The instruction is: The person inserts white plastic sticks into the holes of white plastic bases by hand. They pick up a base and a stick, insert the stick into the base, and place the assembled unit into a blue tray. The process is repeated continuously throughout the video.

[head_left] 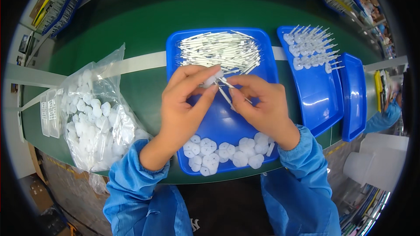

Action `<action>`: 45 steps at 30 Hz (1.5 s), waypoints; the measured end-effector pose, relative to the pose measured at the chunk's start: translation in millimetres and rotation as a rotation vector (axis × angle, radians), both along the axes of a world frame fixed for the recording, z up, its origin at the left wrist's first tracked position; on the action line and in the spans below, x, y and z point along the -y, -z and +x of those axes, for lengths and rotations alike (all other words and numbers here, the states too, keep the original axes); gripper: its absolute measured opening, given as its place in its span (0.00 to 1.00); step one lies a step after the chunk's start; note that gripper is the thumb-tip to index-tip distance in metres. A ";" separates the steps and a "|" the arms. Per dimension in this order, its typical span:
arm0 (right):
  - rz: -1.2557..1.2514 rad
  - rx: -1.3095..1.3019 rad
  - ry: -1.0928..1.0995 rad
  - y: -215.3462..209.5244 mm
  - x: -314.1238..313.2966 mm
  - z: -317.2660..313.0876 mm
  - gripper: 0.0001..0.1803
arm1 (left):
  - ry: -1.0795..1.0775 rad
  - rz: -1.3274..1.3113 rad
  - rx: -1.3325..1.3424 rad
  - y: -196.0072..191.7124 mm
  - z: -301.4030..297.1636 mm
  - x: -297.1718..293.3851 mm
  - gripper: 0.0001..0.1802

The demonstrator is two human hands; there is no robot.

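Observation:
Above the middle of a blue tray (227, 126), my left hand (181, 100) pinches a white flower-shaped plastic piece (211, 80) between thumb and fingers. My right hand (264, 102) grips thin white rods (224, 95), with their upper ends against the piece; my fingers hide part of the contact. At the tray's far end lies a heap of similar white rods (218, 48). Several loose flower-shaped pieces (210, 148) are spread along its near end, close to my wrists.
A clear plastic bag (94, 122) full of white pieces lies at the left. On the right, a second blue tray (317, 105) carries rows of pieces with rods (310, 48) standing out of them. Another blue tray (353, 100) sits beside it on the green table (140, 22).

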State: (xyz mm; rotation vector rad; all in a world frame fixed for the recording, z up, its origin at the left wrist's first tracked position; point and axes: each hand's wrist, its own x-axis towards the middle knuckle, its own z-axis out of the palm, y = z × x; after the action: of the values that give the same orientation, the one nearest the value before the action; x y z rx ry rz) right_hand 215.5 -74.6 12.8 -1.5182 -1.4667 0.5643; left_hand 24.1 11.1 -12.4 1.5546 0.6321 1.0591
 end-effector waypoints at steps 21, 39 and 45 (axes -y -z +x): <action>0.238 0.522 0.021 2.0 -8.3 10.2 0.05 | -0.112 0.556 -0.405 -9.5 -0.6 4.6 0.23; 0.207 0.280 0.000 6.9 -10.4 6.7 0.10 | -0.033 -0.012 -0.186 -9.7 3.1 5.8 0.24; 0.036 -0.187 -0.157 -0.1 -8.5 15.5 0.17 | -0.071 0.339 -0.271 -14.0 -2.9 2.8 0.29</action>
State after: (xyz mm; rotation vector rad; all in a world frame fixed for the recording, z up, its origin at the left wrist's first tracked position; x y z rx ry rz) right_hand 231.0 -66.1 12.9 -1.2926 -1.4498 0.7489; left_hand 21.3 8.3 1.6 2.0070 0.7221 1.0560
